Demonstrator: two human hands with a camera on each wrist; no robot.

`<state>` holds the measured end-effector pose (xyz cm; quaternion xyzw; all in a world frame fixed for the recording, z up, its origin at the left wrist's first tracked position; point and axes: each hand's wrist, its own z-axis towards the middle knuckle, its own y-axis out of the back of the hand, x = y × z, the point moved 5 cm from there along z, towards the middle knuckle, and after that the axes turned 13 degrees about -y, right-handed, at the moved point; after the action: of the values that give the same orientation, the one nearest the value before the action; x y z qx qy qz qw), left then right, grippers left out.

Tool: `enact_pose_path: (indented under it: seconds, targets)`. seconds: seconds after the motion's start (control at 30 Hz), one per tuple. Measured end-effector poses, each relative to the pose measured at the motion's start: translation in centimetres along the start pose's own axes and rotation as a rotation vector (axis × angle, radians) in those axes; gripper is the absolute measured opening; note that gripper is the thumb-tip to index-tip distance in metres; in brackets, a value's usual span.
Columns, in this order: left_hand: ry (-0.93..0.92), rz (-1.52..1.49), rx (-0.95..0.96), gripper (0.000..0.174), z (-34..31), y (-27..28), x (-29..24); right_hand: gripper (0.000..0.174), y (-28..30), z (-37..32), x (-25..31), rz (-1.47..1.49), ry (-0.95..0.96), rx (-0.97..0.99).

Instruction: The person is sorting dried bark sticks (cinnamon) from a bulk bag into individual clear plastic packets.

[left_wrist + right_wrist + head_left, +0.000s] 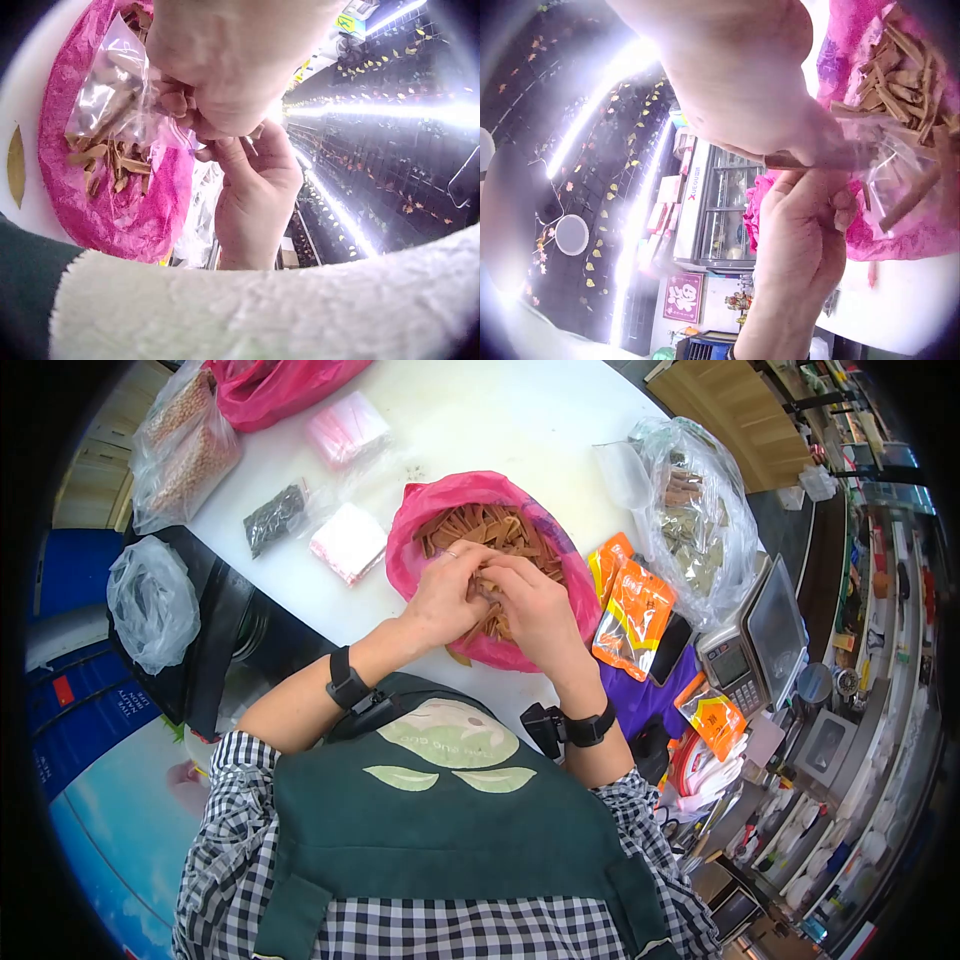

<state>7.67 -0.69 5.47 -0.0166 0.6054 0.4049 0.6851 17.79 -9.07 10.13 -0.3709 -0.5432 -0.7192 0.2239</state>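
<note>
My left hand [440,600] and right hand [540,615] meet over a pink plastic bag [403,555] full of brown bark strips [505,525] that look like cinnamon. Between them, fingers and thumbs pinch the top of a small clear plastic bag [112,82]. In the left wrist view this bag hangs over the pink one, with bark pieces in and behind it. From the right wrist, the clear bag [900,157] shows beside the fingertips, partly hidden by the hands. Both hands' fingers are bent and close together at its mouth.
Orange packets [637,615] and a digital scale [745,650] stand at the right, near a clear bag of dried leaves [690,525]. Leftward lie stacks of small plastic bags [348,543], a packet of dark bits [275,520] and bagged tan beans [190,455].
</note>
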Motion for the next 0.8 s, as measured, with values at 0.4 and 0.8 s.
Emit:
enact_pose_path:
  seconds: [0.4,0.8]
  targets:
    - [0.100,-0.213,-0.073,0.051,0.5,4.9,-2.1,0.018,0.5,-1.9,-4.0,-0.151,-0.235,0.098]
    - [0.182,-0.120,-0.092,0.046,-0.7,6.6,-1.2,0.031,-7.3,-3.9,-6.4,-0.345,-0.214,0.179]
